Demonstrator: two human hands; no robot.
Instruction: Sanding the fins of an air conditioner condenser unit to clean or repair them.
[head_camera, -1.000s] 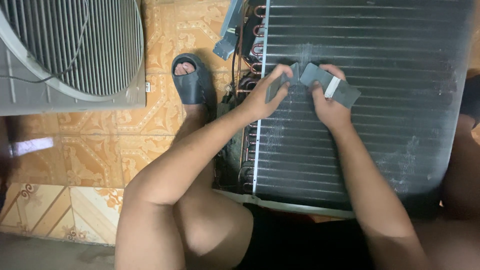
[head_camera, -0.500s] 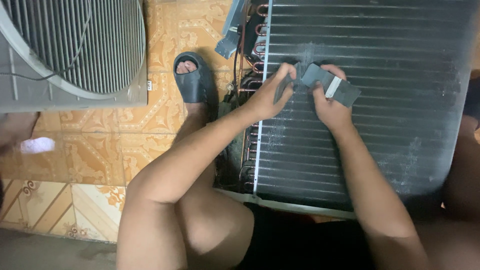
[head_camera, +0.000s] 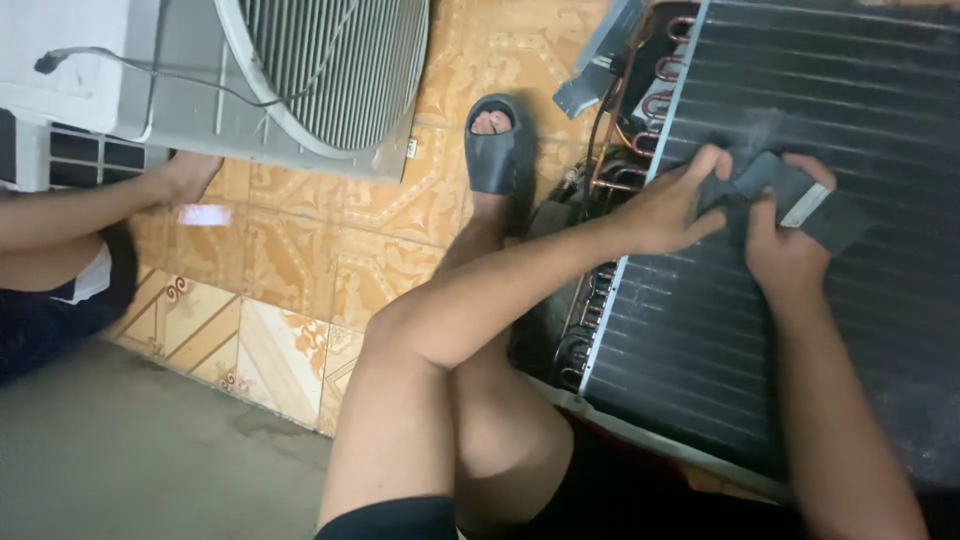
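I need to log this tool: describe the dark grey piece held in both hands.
The dark grey tool is a flat, oblong, plastic-looking piece with a pale band across it. It lies tilted against the finned condenser coil. The right hand grips its middle from below; the left hand pinches its left end.

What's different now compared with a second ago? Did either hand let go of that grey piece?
No release. Both hands, left hand and right hand, stay on the grey piece over the coil; the left has closed in slightly on its end. The view swung left, bringing another person's arm into sight by the fan housing. Sandal and coil are unmoved.
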